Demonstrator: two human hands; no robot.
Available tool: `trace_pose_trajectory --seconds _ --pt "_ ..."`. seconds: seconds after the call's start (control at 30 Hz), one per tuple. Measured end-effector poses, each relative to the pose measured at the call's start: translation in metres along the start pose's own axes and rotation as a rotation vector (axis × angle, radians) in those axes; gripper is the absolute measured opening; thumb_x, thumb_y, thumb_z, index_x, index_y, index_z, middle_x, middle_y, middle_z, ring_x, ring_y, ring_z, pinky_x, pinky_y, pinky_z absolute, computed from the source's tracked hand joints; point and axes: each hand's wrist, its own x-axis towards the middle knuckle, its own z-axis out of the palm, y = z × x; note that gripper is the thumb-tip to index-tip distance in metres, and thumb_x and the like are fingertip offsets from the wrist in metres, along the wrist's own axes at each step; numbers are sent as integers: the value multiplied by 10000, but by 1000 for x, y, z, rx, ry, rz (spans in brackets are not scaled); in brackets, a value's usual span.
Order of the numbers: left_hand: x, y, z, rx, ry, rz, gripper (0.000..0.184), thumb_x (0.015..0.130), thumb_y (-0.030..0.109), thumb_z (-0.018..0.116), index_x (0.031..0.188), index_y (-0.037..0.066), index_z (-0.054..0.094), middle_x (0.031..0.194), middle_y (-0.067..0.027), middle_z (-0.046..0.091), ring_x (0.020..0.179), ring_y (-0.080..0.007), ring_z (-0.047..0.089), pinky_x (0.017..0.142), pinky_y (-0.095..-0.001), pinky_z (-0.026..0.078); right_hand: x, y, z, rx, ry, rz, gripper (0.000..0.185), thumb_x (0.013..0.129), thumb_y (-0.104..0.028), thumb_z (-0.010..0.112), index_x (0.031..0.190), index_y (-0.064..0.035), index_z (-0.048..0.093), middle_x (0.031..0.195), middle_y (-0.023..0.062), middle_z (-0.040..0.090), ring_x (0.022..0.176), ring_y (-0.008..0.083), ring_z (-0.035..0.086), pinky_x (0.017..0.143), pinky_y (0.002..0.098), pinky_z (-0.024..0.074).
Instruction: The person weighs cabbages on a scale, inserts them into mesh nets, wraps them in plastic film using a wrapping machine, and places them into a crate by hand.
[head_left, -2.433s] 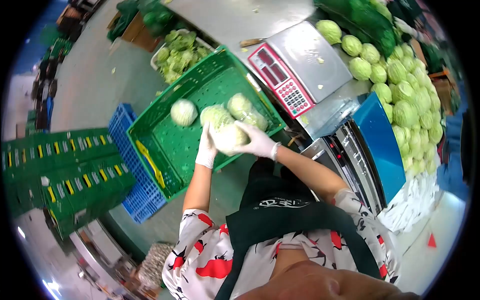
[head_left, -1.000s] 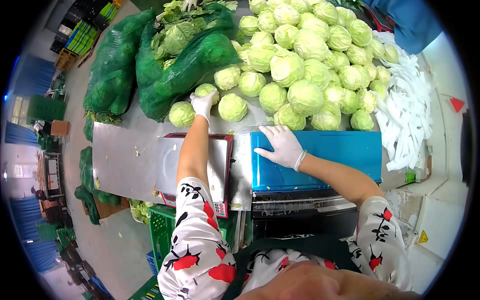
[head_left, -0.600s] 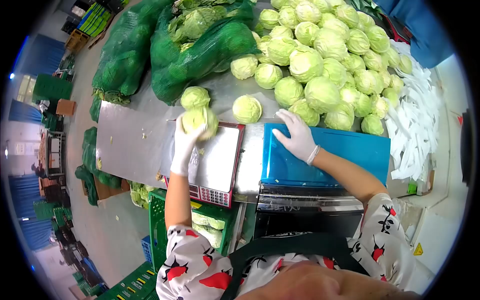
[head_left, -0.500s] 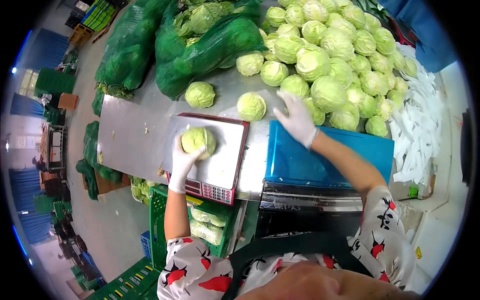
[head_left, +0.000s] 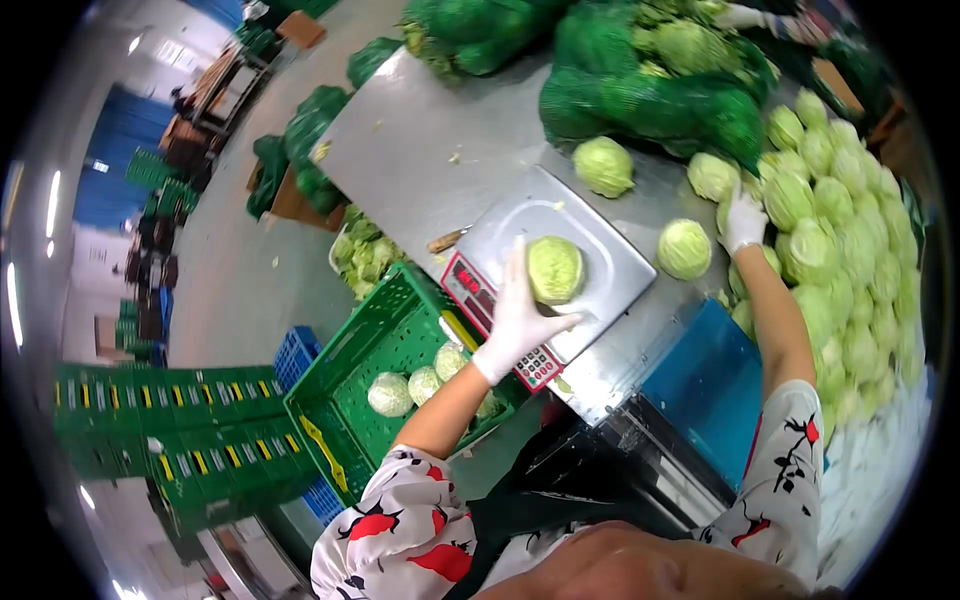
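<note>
A cabbage (head_left: 555, 270) sits on the metal pan of a digital scale (head_left: 607, 240). My left hand (head_left: 517, 318), in a white glove, is open along the cabbage's near left side, thumb and fingers spread. My right hand (head_left: 744, 220), gloved too, reaches to the edge of the cabbage pile (head_left: 850, 245). Its fingers are stretched out against a cabbage there, partly hidden behind the hand; a firm grip is not visible. Two loose cabbages, one behind the scale (head_left: 603, 167) and one to its right (head_left: 685, 249), lie on the metal table (head_left: 400, 130).
Green mesh sacks (head_left: 640, 105) of cabbages stand at the back. A knife with a wooden handle (head_left: 447, 240) lies beside the scale. Below the table, a green crate (head_left: 330, 400) holds several wrapped cabbages. A blue-topped machine (head_left: 705, 365) stands at right. Another person's gloved hand (head_left: 740, 17) shows at the far sacks.
The view has turned and shifted. My left hand has loosened from the cabbage, leaving it on the scale. My right hand has moved to a cabbage at the pile's edge.
</note>
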Motion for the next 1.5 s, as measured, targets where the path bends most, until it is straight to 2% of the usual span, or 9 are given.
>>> trace_pose_trajectory --seconds 0.17,0.37,0.43,0.47,0.57,0.73,0.87,1.1,1.5 --pt "8 1 14 40 68 -44 1205 591 355 909 1498 -14 206 1455 -269 342 1358 -419 391 1129 -440 366 -15 1 -39 -79 40 -60 994 648 -300 833 1477 -59 341 1153 101 548 944 266 603 696 384 524" --pt "5 -21 23 -173 193 -100 1072 611 257 902 1452 16 283 1364 -245 470 1258 -363 529 1063 -404 453 -43 20 -114 436 260 50 1082 618 -462 849 1448 12 342 1308 193 512 1063 392 579 901 438 503" --pt "5 -30 25 -272 224 -172 1055 631 259 900 1450 13 281 1344 -230 499 1238 -331 552 1062 -393 459 -55 16 -130 989 315 -28 1090 649 -448 874 1450 53 331 1308 239 550 1178 318 580 1001 420 474" --pt "4 -32 24 -420 240 -202 1024 671 249 890 1449 5 272 1329 -206 521 1254 -290 539 1079 -388 446 -76 2 -170 1449 60 -13 989 681 -411 884 1399 58 391 1227 212 625 1114 244 634 966 372 508" --pt "-7 -28 6 -786 328 -366 920 715 194 869 1424 0 316 1321 -189 520 1205 -267 558 1046 -359 463 -106 -45 -196 1647 -332 -152 801 735 -393 867 1285 45 485 1167 173 663 1047 218 656 932 325 523" --pt "-40 -42 -44 -890 498 -409 798 798 203 800 1422 -1 346 1308 -176 527 1180 -259 565 1034 -388 476 -134 -127 -170 1664 -535 -294 964 674 -545 848 1297 98 493 1196 226 646 1085 258 648 939 331 512" --pt "-74 -51 -94 -1006 603 -451 766 833 244 763 1437 25 345 1333 -173 521 1183 -271 566 1014 -407 494 -117 -118 -200 1290 -607 -460 1125 655 -692 770 1380 105 448 1290 285 590 1165 338 613 1012 350 468" --pt "-131 -74 -149 -1164 651 -371 674 900 304 682 1448 75 364 1366 -132 514 1227 -271 551 966 -466 526 -124 -96 -220 1513 -689 -156 1179 735 -587 787 1516 84 214 1548 268 307 1431 309 343 1160 348 296" --pt "-153 -44 -160 -1403 584 -320 761 855 377 725 1448 67 361 1432 -158 459 1302 -328 481 1051 -535 471 -163 -157 -222 1057 -119 -344 1354 571 -617 841 1506 94 168 1521 325 256 1382 432 373 1143 408 348"
